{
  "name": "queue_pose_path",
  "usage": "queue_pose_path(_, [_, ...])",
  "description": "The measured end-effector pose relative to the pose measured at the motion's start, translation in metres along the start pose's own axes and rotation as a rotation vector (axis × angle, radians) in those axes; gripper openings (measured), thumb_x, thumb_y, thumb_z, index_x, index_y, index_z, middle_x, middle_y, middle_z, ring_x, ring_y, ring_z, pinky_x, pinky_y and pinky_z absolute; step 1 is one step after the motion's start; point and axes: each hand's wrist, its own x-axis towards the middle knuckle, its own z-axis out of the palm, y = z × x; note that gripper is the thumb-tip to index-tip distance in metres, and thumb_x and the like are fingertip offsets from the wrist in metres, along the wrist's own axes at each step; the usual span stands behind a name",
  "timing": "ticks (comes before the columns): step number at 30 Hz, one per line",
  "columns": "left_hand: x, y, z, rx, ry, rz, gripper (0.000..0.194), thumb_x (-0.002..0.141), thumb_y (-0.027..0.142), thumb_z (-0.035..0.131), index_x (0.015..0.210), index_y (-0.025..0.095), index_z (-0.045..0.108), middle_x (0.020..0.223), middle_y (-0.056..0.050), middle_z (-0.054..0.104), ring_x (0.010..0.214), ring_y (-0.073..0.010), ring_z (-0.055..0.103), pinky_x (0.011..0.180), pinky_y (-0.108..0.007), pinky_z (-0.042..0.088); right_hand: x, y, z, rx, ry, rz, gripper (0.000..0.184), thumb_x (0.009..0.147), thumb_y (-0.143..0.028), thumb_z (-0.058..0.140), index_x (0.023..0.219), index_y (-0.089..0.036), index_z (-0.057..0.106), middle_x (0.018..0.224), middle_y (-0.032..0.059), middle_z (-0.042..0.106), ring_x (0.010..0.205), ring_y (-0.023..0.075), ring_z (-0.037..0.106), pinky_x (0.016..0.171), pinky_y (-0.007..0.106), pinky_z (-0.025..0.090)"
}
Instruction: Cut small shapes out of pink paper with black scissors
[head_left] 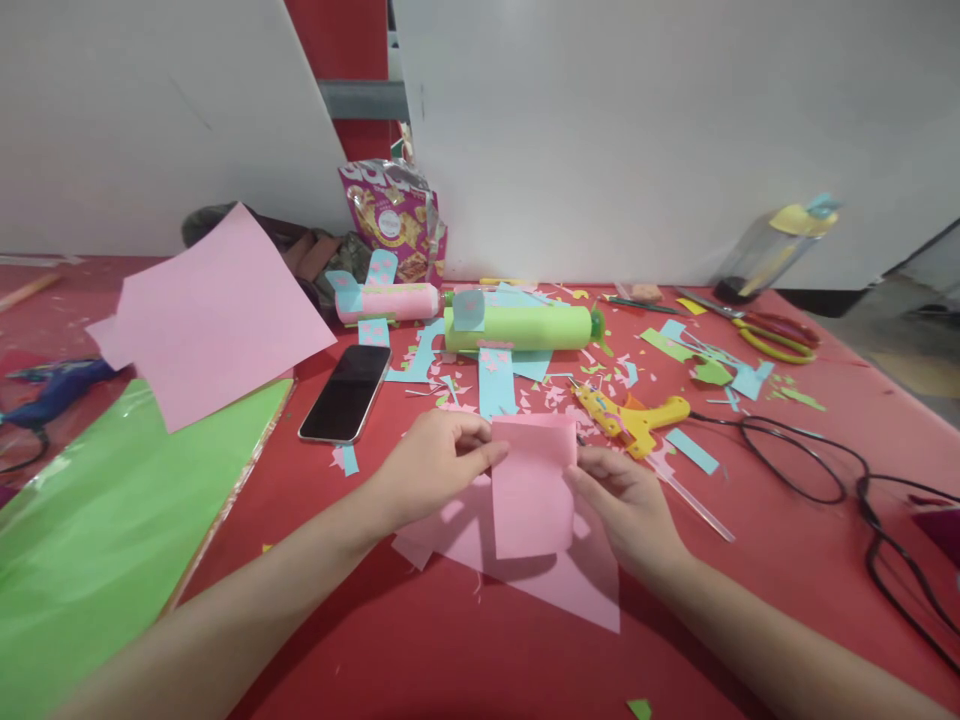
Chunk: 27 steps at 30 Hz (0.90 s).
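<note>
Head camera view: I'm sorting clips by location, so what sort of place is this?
Probably a paper-craft workspace, though the kind of building is unclear. Small pink, blue and green paper scraps, a yellow plastic glue gun and metal scissors with red and yellow handles suggest it.

Around the card [534,490], bare table [510,660] is leaving us a passage at six o'clock. The green tube [532,328] is blocking us at twelve, the glue gun [637,425] at two, the looping cable [870,510] at three, and the phone [346,395] at ten.
</note>
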Motion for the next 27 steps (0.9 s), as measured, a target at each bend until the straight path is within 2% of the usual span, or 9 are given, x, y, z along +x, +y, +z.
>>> queue_pose_path(3, [0.0002, -0.0009, 0.0008, 0.006, -0.012, -0.002, 0.023, 0.073, 0.033, 0.050, 0.057, 0.016, 0.053, 0.057, 0.000, 0.058, 0.056, -0.0129, 0.057, 0.054, -0.022, 0.043, -0.0006, 0.0001, -0.0005, 0.000, 0.001, 0.006, 0.015, 0.066, -0.031, 0.059, 0.072, -0.017, 0.062, 0.066, 0.0038, 0.065, 0.056, 0.0142, 0.058, 0.051, 0.025, 0.048])
queue_pose_path(15, [0.0007, -0.0023, 0.0021, 0.088, -0.026, 0.019, 0.028, 0.075, 0.033, 0.046, 0.053, 0.016, 0.049, 0.054, 0.001, 0.053, 0.054, -0.0123, 0.054, 0.052, -0.022, 0.039, -0.0006, -0.0032, 0.0013, 0.028, 0.031, 0.087, 0.011, 0.062, -0.028, 0.062, 0.063, -0.017, 0.060, 0.053, -0.0011, 0.060, 0.045, 0.0094, 0.051, 0.045, 0.021, 0.043])
queue_pose_path(19, [0.0010, -0.0026, 0.0027, 0.107, -0.042, 0.015, 0.028, 0.075, 0.034, 0.045, 0.053, 0.016, 0.048, 0.055, 0.002, 0.051, 0.052, -0.0110, 0.050, 0.051, -0.022, 0.036, -0.0010, -0.0042, 0.0011, 0.115, -0.026, 0.105, 0.014, 0.063, -0.028, 0.062, 0.071, -0.017, 0.062, 0.062, 0.0011, 0.064, 0.054, 0.0117, 0.056, 0.051, 0.023, 0.046])
queue_pose_path(22, [0.0013, -0.0026, 0.0033, 0.108, -0.079, -0.002, 0.029, 0.075, 0.033, 0.044, 0.051, 0.016, 0.044, 0.049, 0.004, 0.043, 0.046, -0.0084, 0.042, 0.046, -0.020, 0.031, 0.0001, -0.0048, 0.0014, 0.143, -0.046, 0.101, 0.015, 0.062, -0.027, 0.064, 0.073, -0.017, 0.063, 0.067, 0.0021, 0.066, 0.058, 0.0122, 0.058, 0.053, 0.023, 0.046])
queue_pose_path(27, [0.0023, -0.0034, 0.0045, 0.143, -0.104, -0.011, 0.031, 0.075, 0.032, 0.044, 0.049, 0.016, 0.039, 0.045, 0.006, 0.035, 0.042, -0.0069, 0.034, 0.044, -0.020, 0.026, 0.0010, -0.0034, 0.0021, 0.141, -0.024, 0.141, 0.015, 0.060, -0.029, 0.066, 0.065, -0.016, 0.059, 0.051, -0.0029, 0.058, 0.043, 0.0077, 0.049, 0.042, 0.019, 0.039])
